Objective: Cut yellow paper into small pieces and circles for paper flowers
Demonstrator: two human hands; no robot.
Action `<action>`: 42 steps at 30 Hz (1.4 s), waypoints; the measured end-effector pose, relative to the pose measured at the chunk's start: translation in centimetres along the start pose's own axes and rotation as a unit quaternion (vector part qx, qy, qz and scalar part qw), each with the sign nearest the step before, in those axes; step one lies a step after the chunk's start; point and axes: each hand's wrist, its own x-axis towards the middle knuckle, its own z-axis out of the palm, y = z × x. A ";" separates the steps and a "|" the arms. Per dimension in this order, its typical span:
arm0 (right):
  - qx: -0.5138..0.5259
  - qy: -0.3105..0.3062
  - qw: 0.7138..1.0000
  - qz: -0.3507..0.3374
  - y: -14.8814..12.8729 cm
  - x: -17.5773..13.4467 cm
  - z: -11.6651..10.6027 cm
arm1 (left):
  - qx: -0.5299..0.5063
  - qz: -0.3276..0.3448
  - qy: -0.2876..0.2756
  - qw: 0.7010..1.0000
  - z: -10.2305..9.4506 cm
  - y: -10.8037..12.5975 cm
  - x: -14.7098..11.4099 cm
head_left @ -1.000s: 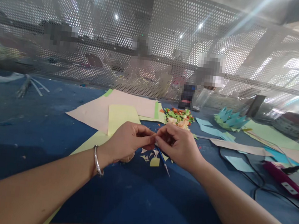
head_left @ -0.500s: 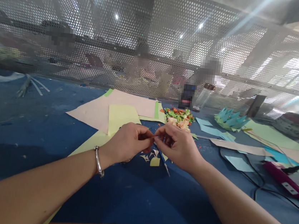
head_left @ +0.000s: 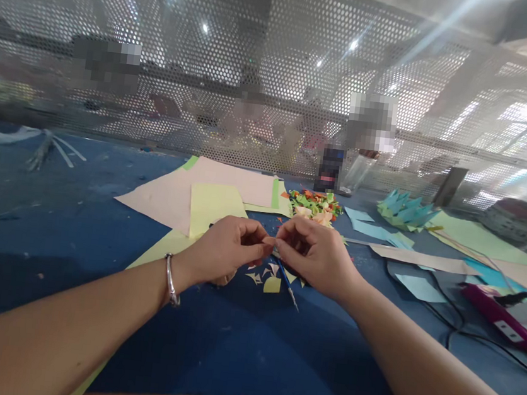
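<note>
- Paper scrap (head_left: 270, 241), tiny and mostly hidden, sat pinched between the fingertips of both hands, held just above the blue table (head_left: 227, 345) near the middle of the scene.
- Left hand (head_left: 224, 250) had thumb and forefinger pressed together on the scrap's left end; right hand (head_left: 318, 257) pinched the right end the same way, with a thin blue tool (head_left: 288, 284) slanting out beneath it.
- Judged light, thin and limp, the scrap would crease or tear easily; it seemed best held at its edges with fingertips only.
- Small cut offcuts (head_left: 266, 277) lay on the table directly under the hands.
- Open room lay near and to the left; larger paper sheets (head_left: 187, 195) lay farther off, a pile of coloured bits (head_left: 316, 205) just beyond the right hand, and black cables (head_left: 461, 337) with a pink device (head_left: 502, 313) crowded the right.
</note>
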 end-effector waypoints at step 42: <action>0.004 -0.011 0.998 0.059 0.9 0.5 -1.2 | 0.232 0.065 -0.071 0.968 0.9 0.6 -0.5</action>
